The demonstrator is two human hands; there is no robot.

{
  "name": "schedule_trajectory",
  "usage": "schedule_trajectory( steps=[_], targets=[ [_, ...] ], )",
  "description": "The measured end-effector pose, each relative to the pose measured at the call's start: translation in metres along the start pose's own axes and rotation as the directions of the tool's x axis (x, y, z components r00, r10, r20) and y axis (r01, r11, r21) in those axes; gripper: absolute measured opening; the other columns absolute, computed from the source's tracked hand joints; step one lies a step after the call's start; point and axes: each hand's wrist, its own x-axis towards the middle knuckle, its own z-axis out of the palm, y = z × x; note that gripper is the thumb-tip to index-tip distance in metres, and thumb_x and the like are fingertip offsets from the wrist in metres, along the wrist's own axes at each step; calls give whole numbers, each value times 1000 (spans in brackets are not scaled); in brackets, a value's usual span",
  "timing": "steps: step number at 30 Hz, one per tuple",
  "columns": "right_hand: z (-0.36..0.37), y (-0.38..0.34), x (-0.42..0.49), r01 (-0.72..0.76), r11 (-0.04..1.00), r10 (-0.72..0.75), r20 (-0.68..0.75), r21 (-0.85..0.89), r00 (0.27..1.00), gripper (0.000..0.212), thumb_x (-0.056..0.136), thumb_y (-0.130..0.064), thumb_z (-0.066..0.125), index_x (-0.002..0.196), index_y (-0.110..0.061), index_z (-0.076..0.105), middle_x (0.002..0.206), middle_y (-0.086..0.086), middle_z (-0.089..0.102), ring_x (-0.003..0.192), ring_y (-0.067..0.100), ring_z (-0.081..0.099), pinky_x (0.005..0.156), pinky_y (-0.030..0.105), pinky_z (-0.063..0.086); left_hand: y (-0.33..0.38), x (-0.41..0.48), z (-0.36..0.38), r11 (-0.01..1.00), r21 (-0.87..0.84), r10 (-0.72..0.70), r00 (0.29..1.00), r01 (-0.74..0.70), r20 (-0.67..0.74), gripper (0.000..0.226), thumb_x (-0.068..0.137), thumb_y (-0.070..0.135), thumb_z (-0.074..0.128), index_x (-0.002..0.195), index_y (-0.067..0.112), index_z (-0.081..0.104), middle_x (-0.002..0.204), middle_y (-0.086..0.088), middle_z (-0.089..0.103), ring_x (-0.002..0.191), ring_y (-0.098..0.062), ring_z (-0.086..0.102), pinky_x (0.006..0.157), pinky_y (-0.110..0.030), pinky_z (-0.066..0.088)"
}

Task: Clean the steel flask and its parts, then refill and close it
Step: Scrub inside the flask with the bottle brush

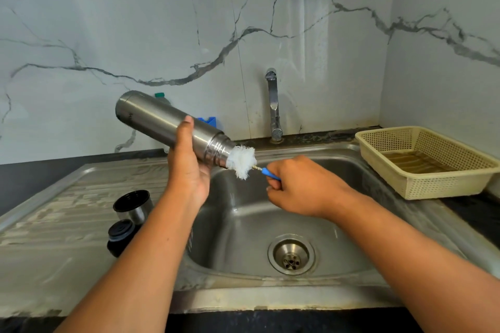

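Domestic kitchen, stainless steel sink with ribbed draining board, chrome tap behind the basin, white grey-veined marble-look wall, dark stone counter, cream perforated plastic basket (stained inside) beside the sink.

The left hand hides its fingers behind the flask. White bristles cover the flask's mouth. Most of the blue brush handle is tucked inside the right hand. Behind the flask, only a green cap and a bit of a blue thing peek out. The left arm covers part of the black stopper. Both arms run off the bottom edge.
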Motion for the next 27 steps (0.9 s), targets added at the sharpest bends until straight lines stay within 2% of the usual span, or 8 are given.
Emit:
schedule_trajectory(
  steps=[4, 8, 10, 14, 17, 19, 23, 27],
  targets=[
    [10, -14, 6, -8, 999, 8, 4, 34, 1000, 23, 87, -16, 58, 68, -22, 45, 67, -2, 53, 57, 17, 49, 51, 32, 41, -18, -17, 8, 990, 138, -47, 998, 40, 49, 93, 64, 57, 86, 140, 10, 57, 122, -18, 70, 106, -30, 70, 77, -38, 59],
    [-1, 0, -1, -14, 1000, 15, -18, 26, 1000, 26, 87, -15, 58, 66, -20, 44, 62, -2, 51, 55, 14, 45, 54, 34, 41, 2, -6, 8, 1000, 1, -11, 1000, 11, 14, 68, 81, 48, 79, 134, 10, 59, 112, -12, 72, 104, -28, 71, 92, -45, 60],
    [-2, 1, 0, -4, 1000, 4, -20, -4, 1000, 27, 87, -15, 57, 65, -20, 43, 62, -2, 50, 55, 15, 44, 54, 34, 39, 1, -4, 2, 1000, 10, 11, 1000, -11, -4, 63, 88, 45, 75, 138, 10, 56, 110, -9, 73, 101, -25, 72, 92, -45, 60],
    [10, -11, 7, -9, 999, 9, 2, 37, 1000, 24, 86, -15, 59, 67, -22, 45, 65, -2, 53, 56, 15, 49, 51, 29, 38, -18, -17, 9, 987, 163, -22, 998, 14, 51, 83, 74, 53, 82, 141, 11, 56, 117, -14, 69, 106, -28, 70, 84, -39, 60],
    [2, 0, 2, -26, 999, 26, -17, 46, 1000, 28, 86, -15, 59, 65, -22, 43, 61, -3, 49, 55, 13, 44, 52, 29, 35, -2, -8, 10, 998, 59, 4, 1000, -5, 24, 78, 80, 50, 80, 140, 8, 55, 108, -12, 71, 97, -26, 71, 78, -39, 61],
    [-2, 4, 1, -15, 1000, 15, -16, -3, 1000, 27, 86, -16, 58, 64, -21, 43, 62, -2, 50, 56, 16, 45, 52, 31, 37, 2, -6, 5, 1000, -10, -4, 1000, 4, 1, 69, 86, 46, 76, 141, 10, 54, 106, -10, 74, 96, -24, 73, 86, -41, 61],
    [12, -11, 7, -12, 1000, 12, 7, 27, 1000, 24, 86, -16, 59, 67, -23, 45, 68, -2, 53, 58, 16, 51, 52, 30, 39, -20, -20, 8, 989, 140, -47, 998, 42, 34, 88, 69, 54, 84, 141, 11, 56, 122, -16, 70, 109, -29, 70, 82, -36, 60],
    [-1, 1, 0, -16, 999, 17, -30, 27, 999, 28, 89, -17, 58, 65, -21, 43, 63, -2, 49, 55, 14, 43, 54, 33, 39, 1, -12, 12, 1000, 10, -27, 1000, 27, 15, 74, 83, 48, 77, 142, 9, 54, 109, -11, 73, 97, -25, 72, 90, -45, 61]
  ],
)
